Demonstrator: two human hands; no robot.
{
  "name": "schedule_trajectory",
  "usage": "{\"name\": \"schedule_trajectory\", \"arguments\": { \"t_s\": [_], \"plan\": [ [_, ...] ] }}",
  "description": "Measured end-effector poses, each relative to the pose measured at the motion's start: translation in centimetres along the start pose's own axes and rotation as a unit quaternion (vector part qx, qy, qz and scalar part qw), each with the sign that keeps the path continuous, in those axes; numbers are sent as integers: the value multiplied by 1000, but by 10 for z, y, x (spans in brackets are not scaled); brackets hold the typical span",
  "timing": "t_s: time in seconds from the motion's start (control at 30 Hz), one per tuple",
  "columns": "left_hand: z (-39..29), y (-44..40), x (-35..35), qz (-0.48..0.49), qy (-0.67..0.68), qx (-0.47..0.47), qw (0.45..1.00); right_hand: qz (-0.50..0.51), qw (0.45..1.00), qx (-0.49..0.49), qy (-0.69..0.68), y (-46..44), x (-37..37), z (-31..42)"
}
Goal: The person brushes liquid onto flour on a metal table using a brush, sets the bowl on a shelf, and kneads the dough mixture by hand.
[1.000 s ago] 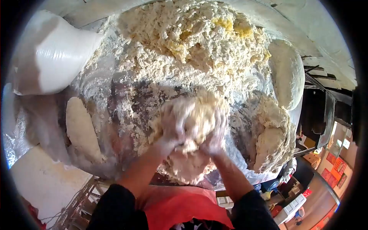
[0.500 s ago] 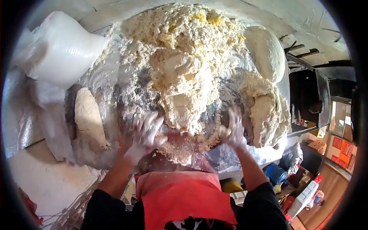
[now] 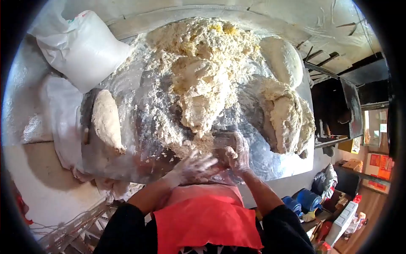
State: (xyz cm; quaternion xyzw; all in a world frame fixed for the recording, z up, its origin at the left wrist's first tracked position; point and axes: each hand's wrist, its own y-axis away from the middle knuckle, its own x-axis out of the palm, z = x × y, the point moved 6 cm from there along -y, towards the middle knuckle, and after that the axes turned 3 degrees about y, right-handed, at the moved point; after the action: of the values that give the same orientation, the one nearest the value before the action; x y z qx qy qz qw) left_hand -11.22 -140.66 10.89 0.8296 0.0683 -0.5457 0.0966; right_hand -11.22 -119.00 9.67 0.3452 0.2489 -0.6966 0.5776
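Note:
A large heap of shaggy dough point(image 3: 203, 80) spreads over the metal worktop, with yellow patches at its far end. Its narrow tip of loose crumbs point(image 3: 194, 144) reaches toward my hands. My left hand point(image 3: 195, 166), floury and slightly blurred, is at the near edge with fingers stretched to the right, just below those crumbs. Beside it on the right, my right hand point(image 3: 241, 153) points away from me, fingers extended. A small bit of dough sits by its thumb. Neither hand grips anything that I can see.
Smoother dough pieces lie at right, one long point(image 3: 284, 61) and one lumpy point(image 3: 287, 122). An oblong dough piece point(image 3: 106, 118) is at left, near a white sack point(image 3: 82, 51). Dark metal equipment point(image 3: 334, 106) adjoins the right side; blue water jugs point(image 3: 308, 200) stand below.
My hands have come closer together: the left moved right and toward me, the right moved left. Crumbs that lay between them near the edge are now mostly gone from there. The view shifted slightly.

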Motion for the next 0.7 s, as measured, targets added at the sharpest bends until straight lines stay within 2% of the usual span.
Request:
{"name": "schedule_trajectory", "arguments": {
  "t_s": [0.13, 0.2, 0.23, 0.3, 0.4, 0.47, 0.5, 0.57, 0.6, 0.63, 0.67, 0.7],
  "plan": [
    [3, -35, 3, -29, 20, 32, 999, -12, 1000, -16, 9, 3, -4, -12],
    [41, -28, 5, -43, -141, -22, 989, -36, 992, -48, 108, 5, 0, 3],
    [67, -14, -19, -62, -131, -62, 988, -28, 990, -56, 125, 4, 1, 5],
    [120, 11, -30, -6, -158, -84, 984, -23, 989, -55, 133, 3, 4, 5],
    [190, 64, -40, -2, -186, -212, 959, -24, 989, -43, 140, 4, 7, -1],
    [200, 82, -75, -57, -213, -296, 929, -21, 991, -35, 126, -1, 5, 2],
    [191, 78, -85, -59, -213, -293, 930, -23, 991, -33, 128, -5, 3, 7],
    [164, 68, -110, -220, 28, -361, 906, 1, 996, 20, 84, -19, 1, 27],
    [157, 56, -95, -280, 200, -302, 889, -2, 996, 23, 85, -27, 7, 32],
    [138, 36, -81, -260, 357, -326, 835, -35, 996, -12, 77, -39, 9, 39],
    [124, 16, -50, -265, 537, -325, 732, -54, 997, -10, 51, -51, 1, 60],
    [102, -4, -65, -250, 569, -355, 698, -74, 997, -9, 25, -64, -8, 81]
  ]
}}
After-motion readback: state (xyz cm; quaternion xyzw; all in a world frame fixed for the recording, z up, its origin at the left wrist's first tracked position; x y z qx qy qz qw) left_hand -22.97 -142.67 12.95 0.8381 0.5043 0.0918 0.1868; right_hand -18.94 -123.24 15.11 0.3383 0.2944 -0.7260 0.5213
